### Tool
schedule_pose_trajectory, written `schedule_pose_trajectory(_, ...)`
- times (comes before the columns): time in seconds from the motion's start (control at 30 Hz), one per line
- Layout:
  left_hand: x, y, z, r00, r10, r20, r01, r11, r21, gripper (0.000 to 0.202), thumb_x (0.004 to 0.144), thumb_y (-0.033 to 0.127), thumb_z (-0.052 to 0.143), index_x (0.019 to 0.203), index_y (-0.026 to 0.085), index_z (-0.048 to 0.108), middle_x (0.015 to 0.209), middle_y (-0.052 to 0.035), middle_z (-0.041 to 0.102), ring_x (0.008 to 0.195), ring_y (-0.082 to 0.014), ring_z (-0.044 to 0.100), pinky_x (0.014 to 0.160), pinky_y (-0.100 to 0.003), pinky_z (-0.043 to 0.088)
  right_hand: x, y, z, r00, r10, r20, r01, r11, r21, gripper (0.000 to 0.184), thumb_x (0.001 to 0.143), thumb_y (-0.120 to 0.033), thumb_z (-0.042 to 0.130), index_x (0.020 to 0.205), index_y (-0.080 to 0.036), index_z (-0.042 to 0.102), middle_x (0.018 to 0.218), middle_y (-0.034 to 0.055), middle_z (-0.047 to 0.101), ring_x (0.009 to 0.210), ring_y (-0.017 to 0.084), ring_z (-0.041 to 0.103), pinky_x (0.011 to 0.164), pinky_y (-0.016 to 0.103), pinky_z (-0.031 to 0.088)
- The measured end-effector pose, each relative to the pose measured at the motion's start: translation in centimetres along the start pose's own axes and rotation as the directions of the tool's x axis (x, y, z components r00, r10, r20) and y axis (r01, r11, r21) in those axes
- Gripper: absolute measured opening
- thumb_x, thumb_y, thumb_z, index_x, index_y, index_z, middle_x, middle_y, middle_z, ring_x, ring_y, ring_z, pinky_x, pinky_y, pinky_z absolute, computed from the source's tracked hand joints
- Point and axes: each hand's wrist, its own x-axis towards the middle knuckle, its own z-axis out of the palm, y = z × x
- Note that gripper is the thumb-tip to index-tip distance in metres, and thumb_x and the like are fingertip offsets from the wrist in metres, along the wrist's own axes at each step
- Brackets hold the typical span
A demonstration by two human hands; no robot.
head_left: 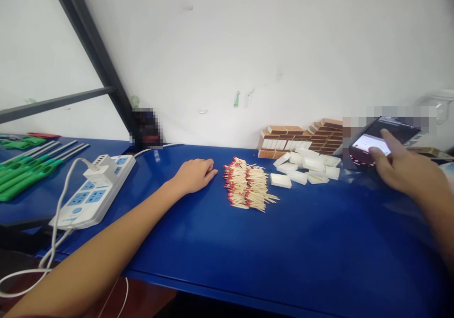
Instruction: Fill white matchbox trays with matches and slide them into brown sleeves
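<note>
My left hand [196, 174] rests on the blue table, its fingers loosely bent, slightly apart and holding nothing. Just right of it lies a heap of red-tipped matches [248, 185], apart from the fingertips. At the far right my right hand [400, 164] reaches across the front of a phone [372, 143] with a lit screen. Thumb and index finger are apart over that screen; the other fingers are hard to see. Between the matches and the phone lie several white matchbox trays [280, 181]. Behind them, brown matchboxes [283, 138] stand stacked along the wall.
A white power strip [85, 200] with a plugged-in adapter [101, 171] and a looping cable sits at left. Several green long-necked lighters [35, 176] lie beyond it. A dark metal frame [92, 48] slants along the wall. The table's front edge [198, 285] runs below.
</note>
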Motion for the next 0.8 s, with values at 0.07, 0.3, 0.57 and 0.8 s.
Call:
schedule_pose_trajectory(0.07,0.0,0.0,0.0,1.0,0.001,0.0,-0.001,1.0,-0.001,0.028,0.104,0.042,0.043,0.089,0.022,0.056,0.091,-0.0065,0.071,0.08,-0.0237,0.066,0.069,-0.032,0.042,-0.1,-0.7,-0.3,0.999,0.028,0.026,-0.029,0.999,0.026,0.085,0.099,-0.07,0.008,0.164,-0.017,0.026,0.129,0.0314,0.066,0.111,0.046,0.066,0.086,0.05,0.048)
schedule_pose_trajectory(0.3,0.0,0.0,0.0,1.0,-0.003,-0.001,0.003,1.0,0.002,0.028,0.104,0.043,0.043,0.089,0.021,0.055,0.089,-0.0059,0.07,0.08,-0.0236,0.066,0.066,-0.032,0.04,-0.1,-2.9,-0.2,0.996,0.013,0.093,-0.018,0.999,0.05,0.085,0.097,-0.075,0.008,0.163,-0.025,0.027,0.131,0.0245,0.068,0.113,0.047,0.066,0.087,0.052,0.049)
schedule_pose_trajectory(0.57,0.0,0.0,0.0,1.0,0.007,-0.006,-0.007,1.0,0.0,0.029,0.103,0.042,0.043,0.087,0.021,0.054,0.087,-0.0056,0.07,0.078,-0.0236,0.065,0.065,-0.031,0.038,0.1,-2.1,1.1,0.992,-0.004,0.13,0.002,1.0,0.014,0.087,0.097,-0.073,0.004,0.164,-0.022,0.026,0.124,0.0302,0.068,0.106,0.046,0.068,0.082,0.05,0.047)
schedule_pose_trajectory(0.8,0.0,0.0,0.0,1.0,0.005,-0.01,-0.005,1.0,0.003,0.029,0.104,0.042,0.044,0.087,0.021,0.054,0.087,-0.0054,0.07,0.077,-0.023,0.065,0.063,-0.03,0.036,-0.3,-3.4,0.2,0.996,-0.025,0.084,0.018,0.996,0.087,0.071,0.101,-0.065,0.026,0.152,-0.02,0.048,0.115,0.0219,0.073,0.096,0.04,0.067,0.071,0.043,0.039)
